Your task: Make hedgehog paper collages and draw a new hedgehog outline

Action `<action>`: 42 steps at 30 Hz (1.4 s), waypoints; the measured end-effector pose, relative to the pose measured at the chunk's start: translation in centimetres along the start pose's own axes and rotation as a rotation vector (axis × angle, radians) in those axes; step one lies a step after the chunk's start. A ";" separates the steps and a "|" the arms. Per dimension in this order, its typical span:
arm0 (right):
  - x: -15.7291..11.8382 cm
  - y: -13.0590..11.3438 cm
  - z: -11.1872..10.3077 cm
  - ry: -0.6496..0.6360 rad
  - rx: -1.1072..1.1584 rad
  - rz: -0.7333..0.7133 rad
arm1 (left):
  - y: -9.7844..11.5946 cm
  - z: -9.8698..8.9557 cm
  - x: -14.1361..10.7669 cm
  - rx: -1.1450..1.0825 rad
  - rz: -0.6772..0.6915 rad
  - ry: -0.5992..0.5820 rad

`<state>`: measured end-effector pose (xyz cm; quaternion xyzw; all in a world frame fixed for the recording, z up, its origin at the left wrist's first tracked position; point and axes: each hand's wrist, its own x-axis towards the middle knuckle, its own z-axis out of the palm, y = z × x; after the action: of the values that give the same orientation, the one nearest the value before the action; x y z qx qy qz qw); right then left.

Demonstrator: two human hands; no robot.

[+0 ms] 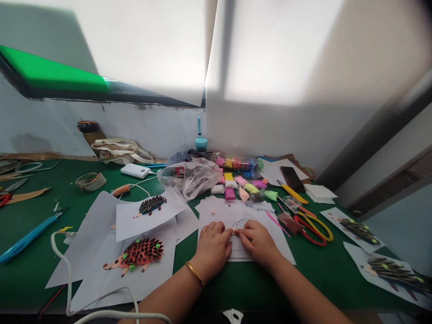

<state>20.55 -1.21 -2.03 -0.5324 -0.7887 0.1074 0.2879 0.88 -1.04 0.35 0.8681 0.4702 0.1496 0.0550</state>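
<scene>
A white sheet of paper (216,209) with a scaly outline drawing (240,222) lies in front of me. My left hand (213,245) rests on the paper with its fingers curled. From the other side my right hand (258,240) bends its fingers over the drawing. The fingertips of both hands meet on a small bit of peach modelling clay (234,231) at the drawing's left end, and they partly hide it. A tiny peach clay ball (213,211) sits on the sheet beyond my left hand.
Packets of coloured clay (230,193) and a crumpled plastic bag (191,177) lie behind the paper. Scissors (313,229), a yellow cutter (293,192) and a phone (292,178) are at right. Hedgehog pictures (141,254) and a white cable (69,274) lie left.
</scene>
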 end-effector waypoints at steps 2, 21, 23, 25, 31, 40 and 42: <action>0.1 0.1 0.0 0.005 0.001 0.008 | 0.0 0.0 0.0 0.002 0.002 0.000; 0.2 0.1 0.3 -0.041 -0.063 0.042 | 0.0 0.0 0.1 0.001 0.005 0.005; 0.2 0.2 0.4 -0.053 -0.063 0.045 | 0.0 0.0 0.0 0.003 0.006 0.003; 0.2 0.3 0.4 -0.062 -0.055 0.046 | 0.0 0.1 0.0 0.005 0.006 -0.001; 0.2 -0.2 0.3 -0.098 -0.122 0.036 | -0.2 0.5 0.0 0.026 -0.017 -0.001; 0.2 0.1 0.4 -0.082 -0.108 0.018 | -0.2 0.6 0.0 0.029 -0.010 -0.006; 0.2 -0.1 0.3 -0.091 -0.123 0.012 | -0.2 0.6 0.0 0.026 -0.010 -0.005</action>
<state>20.26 -1.01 -2.21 -0.5485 -0.8028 0.0846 0.2181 0.86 -0.92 -0.26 0.8668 0.4761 0.1408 0.0455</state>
